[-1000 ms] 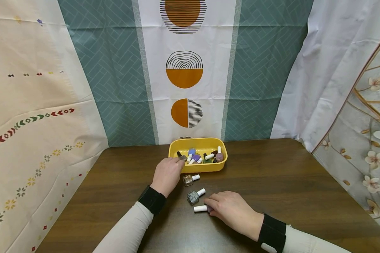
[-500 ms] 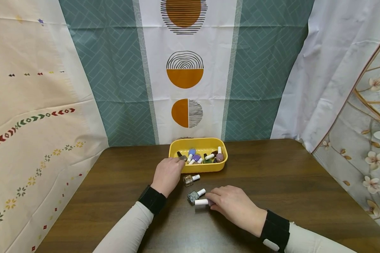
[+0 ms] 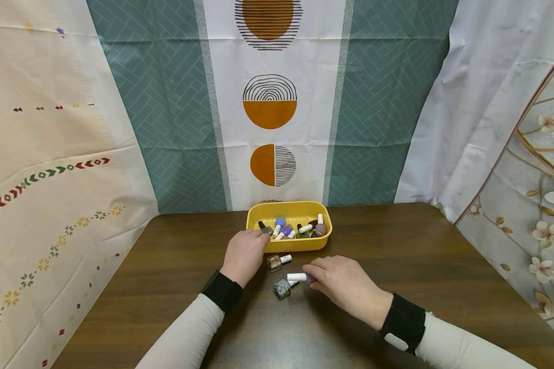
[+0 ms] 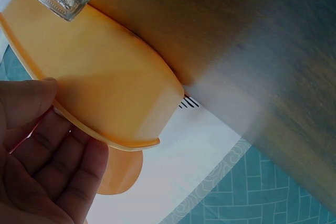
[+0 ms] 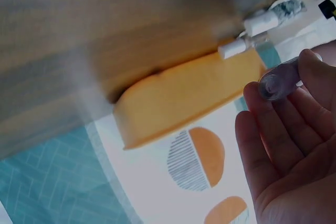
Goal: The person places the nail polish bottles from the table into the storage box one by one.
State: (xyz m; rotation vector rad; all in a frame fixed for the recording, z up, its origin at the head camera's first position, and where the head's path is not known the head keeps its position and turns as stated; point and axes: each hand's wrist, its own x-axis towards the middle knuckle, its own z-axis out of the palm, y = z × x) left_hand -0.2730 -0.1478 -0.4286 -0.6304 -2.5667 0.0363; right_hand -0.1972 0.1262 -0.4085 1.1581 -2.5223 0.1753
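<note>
My left hand point(image 3: 244, 256) grips the near left rim of a yellow plastic bin point(image 3: 300, 245); in the left wrist view its thumb presses the outer wall while the fingers curl over the edge. Between the thumb and fingers of my right hand point(image 3: 346, 284) is a mauve nail polish bottle point(image 5: 282, 80), raised over the table, its white cap pointing left. Just below that cap lies a silver-grey glitter nail polish bottle point(image 3: 281, 288), its own white cap partly covered. A gold glitter nail polish bottle point(image 3: 274, 263) lies on the table between it and the bin.
Several nail polish bottles point(image 3: 286, 230) in purple, blue, green and dark red lie inside the bin. The bin stands at the back of the brown wooden table point(image 3: 388, 251). Patterned cloths point(image 3: 374, 102) hang behind and at both sides.
My right hand has lifted the mauve nail polish bottle and carried it away from me, toward the bin. My left hand stays on the rim.
</note>
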